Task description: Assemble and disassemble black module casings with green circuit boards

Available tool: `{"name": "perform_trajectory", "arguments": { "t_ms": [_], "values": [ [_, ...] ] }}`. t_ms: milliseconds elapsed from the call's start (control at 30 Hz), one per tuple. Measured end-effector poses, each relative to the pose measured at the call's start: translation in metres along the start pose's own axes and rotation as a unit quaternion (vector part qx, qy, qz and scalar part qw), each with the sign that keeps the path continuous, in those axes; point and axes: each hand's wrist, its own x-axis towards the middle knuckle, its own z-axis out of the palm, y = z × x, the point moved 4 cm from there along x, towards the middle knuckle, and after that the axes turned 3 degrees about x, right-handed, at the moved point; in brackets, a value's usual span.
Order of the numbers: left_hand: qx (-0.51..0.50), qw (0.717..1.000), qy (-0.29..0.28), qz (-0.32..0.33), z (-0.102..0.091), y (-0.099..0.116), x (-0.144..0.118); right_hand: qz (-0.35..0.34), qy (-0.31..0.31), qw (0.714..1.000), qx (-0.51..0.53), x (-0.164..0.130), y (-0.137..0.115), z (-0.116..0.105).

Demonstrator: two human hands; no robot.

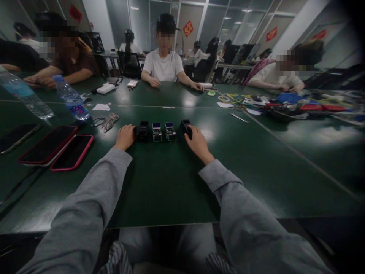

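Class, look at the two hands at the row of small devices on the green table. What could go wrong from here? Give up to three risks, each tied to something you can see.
1. The left hand and right hand press in on a tight row of four small devices; one might tip or slide.
2. Glasses lie close beside the left hand; a sideways move may knock them.
3. A water bottle stands near the phones; a spill could reach them.

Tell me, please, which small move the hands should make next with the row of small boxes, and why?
Probably the right hand slides its black box left toward the two blue-topped boxes: a gap separates them, while the left hand already touches the other black box.
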Motion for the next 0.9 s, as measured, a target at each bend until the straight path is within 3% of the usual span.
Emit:
{"name": "perform_trajectory", "arguments": {
  "t_ms": [233,600,900],
  "values": [
    [-0.007,1.000,-0.004,-0.008,-0.002,0.002,-0.001,-0.022,-0.003,1.000,0.019,-0.007,-0.009,0.000],
    [-0.005,1.000,-0.008,-0.008,0.000,0.001,0.001,-0.016,-0.007,0.997,0.072,-0.008,0.002,0.003],
    [0.000,1.000,-0.011,-0.004,0.000,0.000,0.000,-0.029,-0.022,0.998,0.046,-0.007,-0.002,0.006]
  ]
}}
